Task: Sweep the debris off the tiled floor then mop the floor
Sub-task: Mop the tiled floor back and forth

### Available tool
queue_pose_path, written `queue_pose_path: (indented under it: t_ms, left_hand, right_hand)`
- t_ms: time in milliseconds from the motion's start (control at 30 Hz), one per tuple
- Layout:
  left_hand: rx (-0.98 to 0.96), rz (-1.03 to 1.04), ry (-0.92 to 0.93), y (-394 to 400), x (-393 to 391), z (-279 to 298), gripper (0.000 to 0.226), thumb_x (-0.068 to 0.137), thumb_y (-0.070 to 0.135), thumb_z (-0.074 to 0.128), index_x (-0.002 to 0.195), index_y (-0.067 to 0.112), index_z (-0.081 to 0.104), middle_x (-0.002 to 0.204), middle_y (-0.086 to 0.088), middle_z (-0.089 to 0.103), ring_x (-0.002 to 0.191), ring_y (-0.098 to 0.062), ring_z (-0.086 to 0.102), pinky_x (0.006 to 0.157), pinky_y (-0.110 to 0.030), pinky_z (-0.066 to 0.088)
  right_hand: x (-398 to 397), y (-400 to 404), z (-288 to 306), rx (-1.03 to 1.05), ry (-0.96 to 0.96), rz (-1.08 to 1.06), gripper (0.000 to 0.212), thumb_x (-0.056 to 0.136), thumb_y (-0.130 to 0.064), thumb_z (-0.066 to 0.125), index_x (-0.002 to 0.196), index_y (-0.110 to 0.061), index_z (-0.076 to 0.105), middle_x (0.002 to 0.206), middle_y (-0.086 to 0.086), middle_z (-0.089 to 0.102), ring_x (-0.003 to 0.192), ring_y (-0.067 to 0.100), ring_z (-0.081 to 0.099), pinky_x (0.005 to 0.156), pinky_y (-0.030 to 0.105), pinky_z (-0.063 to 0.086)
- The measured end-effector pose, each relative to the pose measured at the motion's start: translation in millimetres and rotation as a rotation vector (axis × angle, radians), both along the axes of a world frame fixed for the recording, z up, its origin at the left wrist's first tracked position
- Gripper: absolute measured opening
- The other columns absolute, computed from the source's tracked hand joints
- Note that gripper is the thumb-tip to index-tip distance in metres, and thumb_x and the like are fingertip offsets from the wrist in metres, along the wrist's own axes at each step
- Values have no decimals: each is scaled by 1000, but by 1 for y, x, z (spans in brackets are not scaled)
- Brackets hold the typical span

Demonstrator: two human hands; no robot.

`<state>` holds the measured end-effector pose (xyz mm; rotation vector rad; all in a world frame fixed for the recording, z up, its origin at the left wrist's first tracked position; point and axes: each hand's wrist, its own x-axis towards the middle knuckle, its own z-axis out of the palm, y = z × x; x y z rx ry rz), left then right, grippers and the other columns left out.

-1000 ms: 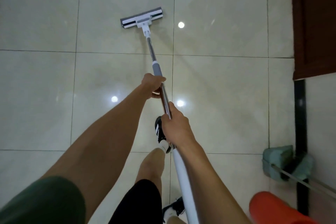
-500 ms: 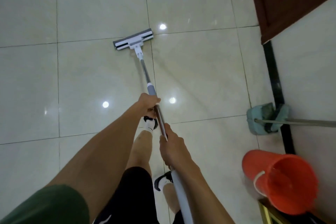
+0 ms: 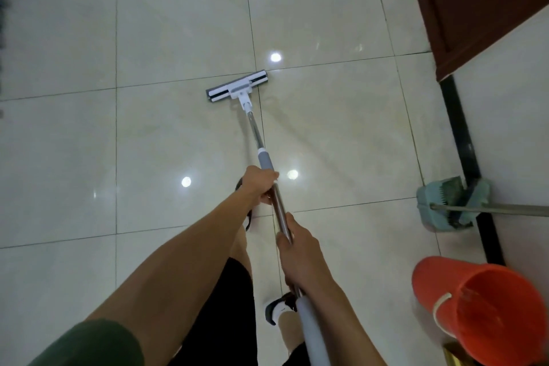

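Observation:
A flat mop with a grey and white head (image 3: pixel 237 89) lies on the glossy cream tiled floor (image 3: pixel 148 142) ahead of me. Its metal pole (image 3: pixel 255 131) runs back toward my body. My left hand (image 3: pixel 258 187) grips the pole just below the grey sleeve. Lower down, my right hand (image 3: pixel 297 252) grips the pole above the white handle section (image 3: pixel 312 330). My legs and shoes show beneath the arms.
An orange bucket (image 3: pixel 481 315) stands at the lower right. A teal dustpan with a broom (image 3: pixel 445 205) leans at the wall on the right, beside a black strip (image 3: pixel 460 142). A dark wooden door (image 3: pixel 475 3) fills the upper right. A dark mat edges the far floor.
The mop head has drawn nearer to me and shifted right across the tiles. My view has moved back, showing more of the bucket and the far floor edge.

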<state>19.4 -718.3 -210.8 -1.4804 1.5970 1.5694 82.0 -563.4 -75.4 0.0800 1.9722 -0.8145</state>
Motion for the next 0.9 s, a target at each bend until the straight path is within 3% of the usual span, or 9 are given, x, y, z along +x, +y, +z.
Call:
queue_pose_path:
  t_ms: [67,133,200,333,467,567,667,900]
  left_hand:
    - [1,-10,-1,-18,-21,-5,28,94,16,69,109,-5,59,82,-17,65,61,-27,67,42,-33,53]
    - [-2,-20,-4,-46,-52,-10,25,95,16,69,107,-3,57,82,-16,64,62,-27,66,44,-36,55]
    - [-22,-33,0,-81,-92,-18,25,94,16,70,105,-3,57,82,-16,65,63,-27,67,47,-37,57]
    - [-51,-86,22,-162,-181,-31,27,93,16,70,108,-5,61,82,-14,67,62,-26,67,46,-35,57]
    - [-53,-148,32,-232,-269,-32,26,95,16,68,109,-5,58,83,-15,66,63,-26,68,42,-33,55]
    - [-62,-178,44,-271,-320,-31,28,96,17,68,112,-5,57,88,-17,67,66,-28,68,43,-35,55]
    - [-56,-201,44,-294,-348,-31,30,96,16,68,114,-5,58,92,-19,68,67,-29,69,42,-34,56]
    - [-55,-237,17,-305,-330,-29,33,95,20,69,114,-5,58,100,-21,71,73,-32,72,52,-41,60]
  right_hand:
    - [-20,-19,-6,-4,-7,-22,48,105,-29,40,153,-35,32,109,-7,59,83,8,61,53,10,39]
    - [-47,-47,-15,-17,-1,-42,48,105,-31,40,152,-36,32,118,-4,63,85,10,64,58,10,48]
    - [-80,-82,-26,-25,7,-76,48,105,-33,41,152,-38,31,123,-1,63,87,15,67,69,23,56]
    - [-159,-163,-48,-64,-7,-197,48,104,-30,43,150,-41,34,105,-1,63,62,13,61,48,24,50]
    - [-241,-236,-60,-70,24,-230,44,104,-27,43,147,-35,40,86,-2,59,63,13,57,60,33,57]
    - [-288,-277,-62,-65,31,-255,43,104,-28,43,147,-34,40,89,-6,58,66,16,60,54,30,55]
    - [-313,-301,-61,-64,25,-264,40,105,-28,42,145,-33,42,90,-9,54,61,17,60,43,24,46]
    - [-290,-317,-55,-16,60,-213,39,105,-29,40,144,-27,43,107,2,62,76,16,63,53,22,44]
